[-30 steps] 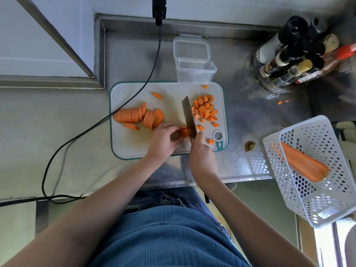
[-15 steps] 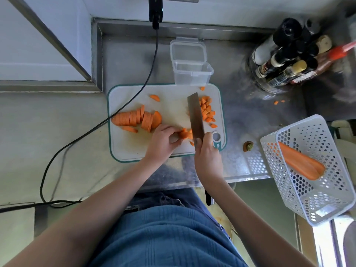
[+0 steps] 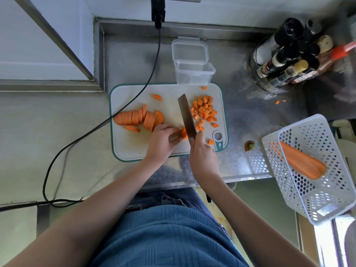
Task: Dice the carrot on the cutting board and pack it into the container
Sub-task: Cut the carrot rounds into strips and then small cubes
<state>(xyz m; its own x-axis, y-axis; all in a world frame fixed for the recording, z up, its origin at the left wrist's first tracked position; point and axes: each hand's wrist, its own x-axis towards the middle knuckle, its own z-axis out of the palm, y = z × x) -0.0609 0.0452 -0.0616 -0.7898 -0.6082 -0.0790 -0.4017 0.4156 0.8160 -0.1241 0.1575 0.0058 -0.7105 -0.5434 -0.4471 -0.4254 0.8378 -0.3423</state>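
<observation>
While our right hand (image 3: pixel 203 157) gripped the handle of the grey rectangular knife (image 3: pixel 186 115), our left hand (image 3: pixel 160 141) curled its fingers over an orange carrot piece (image 3: pixel 183 133) beside the blade on the white teal-rimmed cutting board (image 3: pixel 134 147). Thick slices (image 3: pixel 138 118) lay at nine o'clock, small dice (image 3: pixel 204 110) at two, and the clear plastic container (image 3: pixel 192 74) at twelve.

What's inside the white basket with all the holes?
A big orange carrot piece lies inside the white basket. Nothing else shows in it, though the near wall partly covers the carrot's upper end.
</observation>
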